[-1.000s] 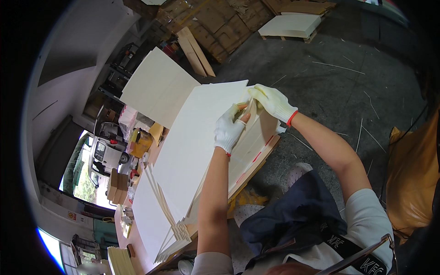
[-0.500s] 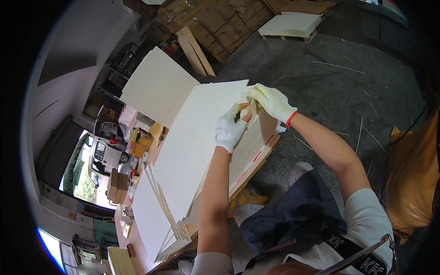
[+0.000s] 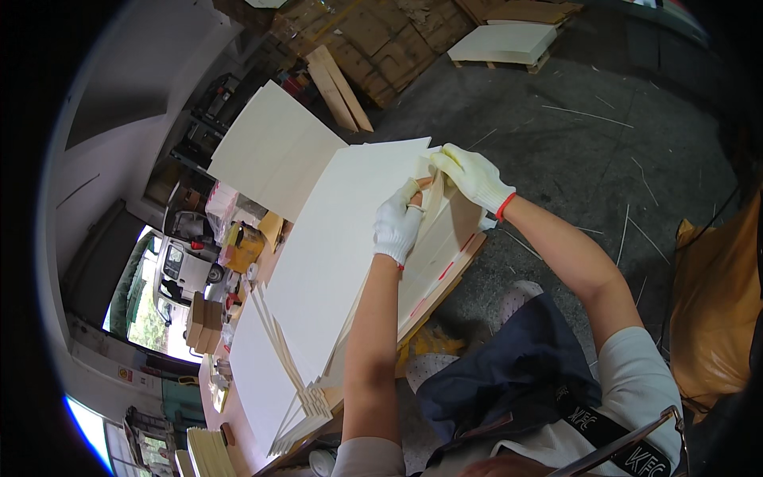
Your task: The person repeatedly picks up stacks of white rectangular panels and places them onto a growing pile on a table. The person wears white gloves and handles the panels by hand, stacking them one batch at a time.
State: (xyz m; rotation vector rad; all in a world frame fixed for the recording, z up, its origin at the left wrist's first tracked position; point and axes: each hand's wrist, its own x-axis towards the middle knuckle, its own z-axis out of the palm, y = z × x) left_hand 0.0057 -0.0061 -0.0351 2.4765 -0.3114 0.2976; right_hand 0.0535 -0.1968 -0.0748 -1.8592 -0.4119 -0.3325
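Head view: two gloved hands work at the edge of a stack of white sheets (image 3: 342, 230) on a pinkish surface (image 3: 246, 445).
Left hand: the left hand (image 3: 400, 226), in a white glove with bare thumb and forefinger tips, sits at the sheets' right edge; its fingers are curled with a narrow gap, and I cannot tell whether they pinch anything.
Right hand: the right hand (image 3: 474, 181), in a red-cuffed glove, has its fingers closed on the sheets' far right corner; how many layers it holds is hidden.
White sheets: stacked along the surface's right edge, the upper ones curving between the hands; red marks run down the stack's side.
Near corner: a bundle of sheet ends (image 3: 314, 404) fans out in uneven steps.
Far end: a large pale panel (image 3: 274, 151) slants up beyond the stack.
Surface's left edge: a yellow box (image 3: 243, 248) and brown cartons (image 3: 204, 324); pale boards (image 3: 211, 455) are piled by the near left corner.
Floor: thin strips (image 3: 588, 118) lie scattered; a low pallet (image 3: 509, 63) carries white material, and an orange-brown bag (image 3: 715, 310) bulges at right.
Beyond: a white vehicle (image 3: 183, 269) shows at the opening.
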